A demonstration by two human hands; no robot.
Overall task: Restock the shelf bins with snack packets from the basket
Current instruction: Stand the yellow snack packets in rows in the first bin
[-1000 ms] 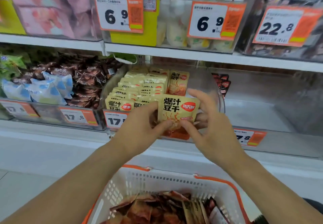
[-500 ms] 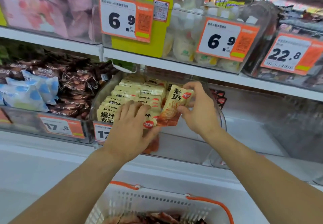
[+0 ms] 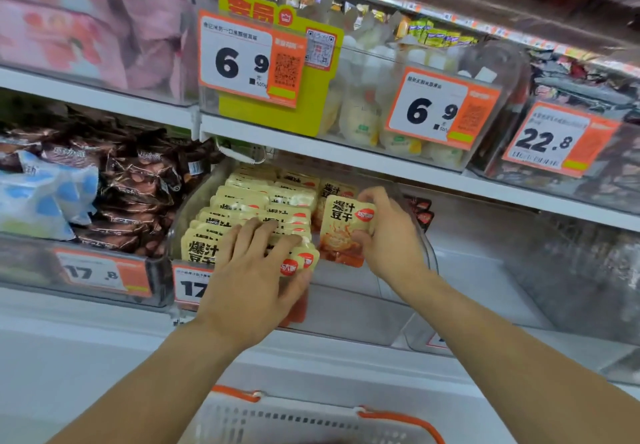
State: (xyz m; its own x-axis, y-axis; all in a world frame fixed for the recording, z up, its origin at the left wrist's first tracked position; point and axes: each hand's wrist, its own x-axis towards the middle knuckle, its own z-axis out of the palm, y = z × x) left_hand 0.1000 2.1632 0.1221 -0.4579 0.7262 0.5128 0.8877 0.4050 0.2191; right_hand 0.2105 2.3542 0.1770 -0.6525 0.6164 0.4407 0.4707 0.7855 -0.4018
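Shelf bin (image 3: 427, 253) | right hand (image 3: 388, 236) grips packet (image 3: 343, 229); basket (image 3: 311, 419) cropped

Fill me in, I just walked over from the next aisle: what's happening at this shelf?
A person is restocking a clear shelf bin with yellow snack packets. The left hand presses flat on the rows of packets already in the bin, while the right hand holds one packet upright at the bin's right side. The basket sits below.
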